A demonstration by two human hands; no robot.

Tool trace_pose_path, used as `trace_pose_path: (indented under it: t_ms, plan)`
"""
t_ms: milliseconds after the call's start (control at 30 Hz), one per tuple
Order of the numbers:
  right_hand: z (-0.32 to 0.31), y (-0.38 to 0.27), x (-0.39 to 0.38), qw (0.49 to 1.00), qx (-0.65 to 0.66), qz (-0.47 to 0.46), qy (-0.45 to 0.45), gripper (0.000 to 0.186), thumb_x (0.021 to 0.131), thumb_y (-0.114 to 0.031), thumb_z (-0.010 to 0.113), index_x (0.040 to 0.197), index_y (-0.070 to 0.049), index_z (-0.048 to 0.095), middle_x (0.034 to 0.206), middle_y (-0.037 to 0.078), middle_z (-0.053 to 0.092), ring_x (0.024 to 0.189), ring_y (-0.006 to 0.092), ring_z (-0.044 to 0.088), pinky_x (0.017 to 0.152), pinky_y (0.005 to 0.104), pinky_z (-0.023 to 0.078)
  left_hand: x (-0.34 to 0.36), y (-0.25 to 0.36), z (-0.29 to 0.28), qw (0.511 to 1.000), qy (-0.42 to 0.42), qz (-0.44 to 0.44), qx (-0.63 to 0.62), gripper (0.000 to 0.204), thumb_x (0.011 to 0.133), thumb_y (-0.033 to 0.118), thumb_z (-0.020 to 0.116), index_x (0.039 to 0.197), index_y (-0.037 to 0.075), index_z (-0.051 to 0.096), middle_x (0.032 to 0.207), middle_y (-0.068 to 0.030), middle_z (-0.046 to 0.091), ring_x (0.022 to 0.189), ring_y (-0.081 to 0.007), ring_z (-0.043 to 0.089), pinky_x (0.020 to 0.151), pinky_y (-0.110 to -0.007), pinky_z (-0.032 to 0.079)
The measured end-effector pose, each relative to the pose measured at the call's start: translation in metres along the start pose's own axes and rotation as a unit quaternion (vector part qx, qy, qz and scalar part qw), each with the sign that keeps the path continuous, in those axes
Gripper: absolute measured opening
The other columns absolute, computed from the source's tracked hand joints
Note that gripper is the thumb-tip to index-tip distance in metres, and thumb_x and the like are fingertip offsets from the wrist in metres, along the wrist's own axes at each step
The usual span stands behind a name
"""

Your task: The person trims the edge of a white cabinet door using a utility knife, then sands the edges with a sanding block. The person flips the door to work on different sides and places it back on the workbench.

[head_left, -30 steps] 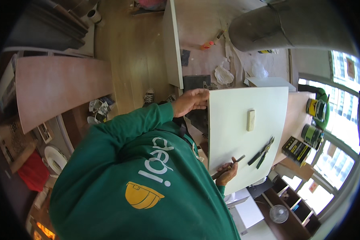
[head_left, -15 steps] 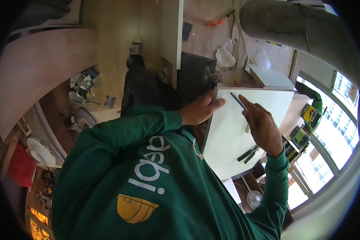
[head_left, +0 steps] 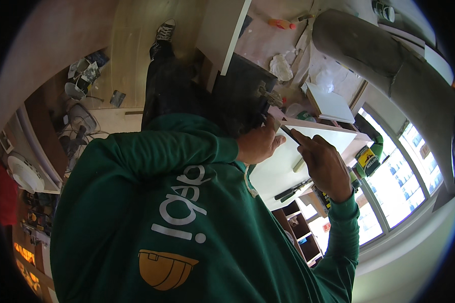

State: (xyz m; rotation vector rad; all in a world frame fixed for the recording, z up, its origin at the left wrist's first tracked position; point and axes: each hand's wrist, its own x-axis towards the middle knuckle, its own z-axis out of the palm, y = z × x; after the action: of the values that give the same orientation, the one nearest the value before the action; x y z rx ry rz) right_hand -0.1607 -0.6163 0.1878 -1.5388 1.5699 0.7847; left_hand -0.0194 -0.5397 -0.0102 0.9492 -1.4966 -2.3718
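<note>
A white panel [head_left: 273, 177] lies in front of me, its far corner between my hands. My left hand [head_left: 258, 145] is closed round that edge, thumb on the white face and fingers mostly hidden. Gripped in my right hand [head_left: 326, 169] is a slim, flat metal tool [head_left: 288, 133]. Its tip is close to the panel's edge by my left thumb; whether it touches cannot be made out. On the panel lie a black two-handled tool [head_left: 286, 193] and a short pale stick-like piece [head_left: 299, 165].
A dark cabinet panel with a metal hinge [head_left: 270, 94] stands beyond my left hand. An upright white board [head_left: 236, 35] rises past it. Further right are a small white board [head_left: 331, 103], a large grey roll [head_left: 356, 45] and windows. Power tools and debris lie at left.
The view has shifted and the panel now appears tilted more edge-on. My right hand has brought the tool's tip nearer my left thumb; both hands keep their holds.
</note>
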Motion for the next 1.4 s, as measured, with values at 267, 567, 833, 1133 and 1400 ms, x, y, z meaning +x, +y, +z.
trace_pose_path:
  t_ms: [267,567,833,1133,1400]
  plan:
    - [0.002,-0.001,0.0,0.999,-0.029,0.0,0.018,0.046,0.106,-0.014,0.07,0.151,-0.022,0.069,0.092,0.017,0.065,0.078,0.038,0.068,0.075,0.0511,0.055,0.004,-0.015,0.01,0.997,0.053,0.048,-0.036,0.049,0.118,0.039,0.053,0.126,-0.009,0.043,0.097,-0.0402,0.07,0.091,-0.0537,0.073,0.079,-0.058,0.056]
    - [0.009,-0.002,-0.003,0.999,-0.006,0.005,0.032,0.047,0.106,-0.011,0.07,0.152,-0.022,0.069,0.089,0.017,0.062,0.076,0.0371,0.066,0.074,0.0508,0.054,0.004,-0.009,0.011,0.99,0.112,0.086,0.0,0.046,0.117,0.035,0.058,0.118,-0.009,0.044,0.083,-0.0368,0.068,0.072,-0.0503,0.071,0.063,-0.057,0.053]
    - [0.01,-0.003,-0.002,0.999,0.004,0.004,0.04,0.049,0.104,-0.008,0.071,0.152,-0.02,0.069,0.089,0.017,0.061,0.075,0.0366,0.065,0.074,0.0505,0.052,0.004,0.0,0.008,0.997,0.074,0.008,-0.009,0.047,0.116,0.035,0.058,0.117,-0.011,0.047,0.084,-0.0386,0.07,0.076,-0.0509,0.074,0.064,-0.057,0.056]
    - [0.015,-0.003,0.0,0.999,-0.014,0.007,0.041,0.047,0.104,-0.008,0.07,0.15,-0.019,0.069,0.09,0.017,0.061,0.076,0.0373,0.068,0.072,0.051,0.055,0.0,0.003,0.005,0.997,0.079,0.016,0.002,0.052,0.115,0.037,0.059,0.123,-0.014,0.048,0.083,-0.0367,0.072,0.076,-0.0516,0.075,0.065,-0.058,0.057]
    - [0.036,-0.011,0.005,0.988,-0.121,0.049,0.082,0.046,0.107,-0.012,0.067,0.153,-0.021,0.066,0.093,0.018,0.063,0.078,0.0395,0.073,0.069,0.0535,0.058,0.005,0.0,0.009,0.996,0.085,0.022,0.013,0.059,0.115,0.038,0.058,0.129,-0.018,0.047,0.084,-0.0383,0.072,0.075,-0.0502,0.075,0.065,-0.056,0.059]
